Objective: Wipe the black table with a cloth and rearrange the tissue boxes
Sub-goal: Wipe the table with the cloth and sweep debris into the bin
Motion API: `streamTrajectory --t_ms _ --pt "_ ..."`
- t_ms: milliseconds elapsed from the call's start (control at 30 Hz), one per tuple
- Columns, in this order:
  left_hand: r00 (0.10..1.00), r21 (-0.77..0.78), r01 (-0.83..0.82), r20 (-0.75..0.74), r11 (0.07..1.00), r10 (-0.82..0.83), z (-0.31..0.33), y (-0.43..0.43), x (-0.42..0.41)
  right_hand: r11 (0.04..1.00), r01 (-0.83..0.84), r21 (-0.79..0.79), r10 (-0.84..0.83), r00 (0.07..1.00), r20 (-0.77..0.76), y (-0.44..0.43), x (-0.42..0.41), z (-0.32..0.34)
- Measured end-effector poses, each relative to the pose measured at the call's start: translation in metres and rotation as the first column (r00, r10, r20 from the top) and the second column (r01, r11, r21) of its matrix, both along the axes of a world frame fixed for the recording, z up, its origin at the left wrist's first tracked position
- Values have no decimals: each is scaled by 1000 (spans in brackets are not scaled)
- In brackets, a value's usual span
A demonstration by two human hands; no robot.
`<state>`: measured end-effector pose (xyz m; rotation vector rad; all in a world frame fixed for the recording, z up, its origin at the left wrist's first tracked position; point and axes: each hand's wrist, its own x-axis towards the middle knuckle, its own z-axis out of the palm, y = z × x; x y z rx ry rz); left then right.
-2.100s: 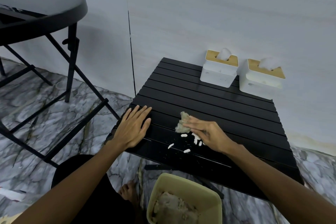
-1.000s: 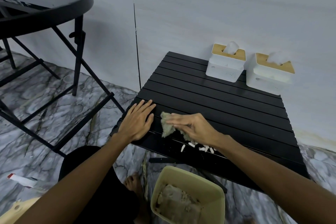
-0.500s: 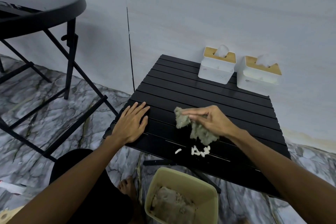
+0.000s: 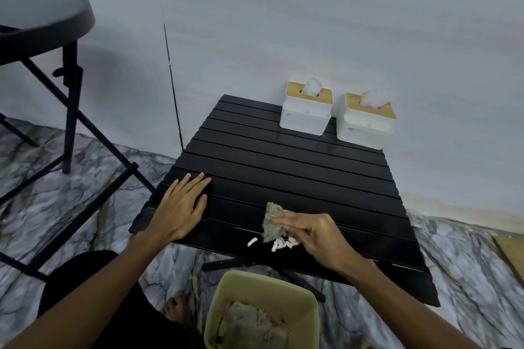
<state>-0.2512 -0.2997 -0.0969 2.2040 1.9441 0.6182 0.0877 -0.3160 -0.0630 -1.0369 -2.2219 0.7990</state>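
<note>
Cloth in grip of right hand

Black slatted table, back edge against wall. Far right corner: left tissue box and right tissue box, white with wooden lids, side by side, narrow gap between, tissue poking from each. Near front edge: loose cluster of white scraps, grey-green cloth touching them, held in right hand. Front left corner: left hand flat on slats, fingers straight.
</note>
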Motion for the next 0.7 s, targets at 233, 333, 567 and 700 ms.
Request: streamTrajectory --t_ms 233,333,567,700 --pt "996 16 91 -1 996 -91 -1 -19 18 812 581 56 -582 813 -7 21 51 11" --pt "993 5 115 -21 993 -115 -4 -24 24 835 545 77 -544 799 257 19 60 -12" --pt "993 11 108 -51 994 -108 -4 -27 27 914 387 125 -405 893 196 -3 34 -30" --pt "993 12 102 -58 995 -101 -5 -28 26 926 355 125 -373 911 175 -25 17 -33"
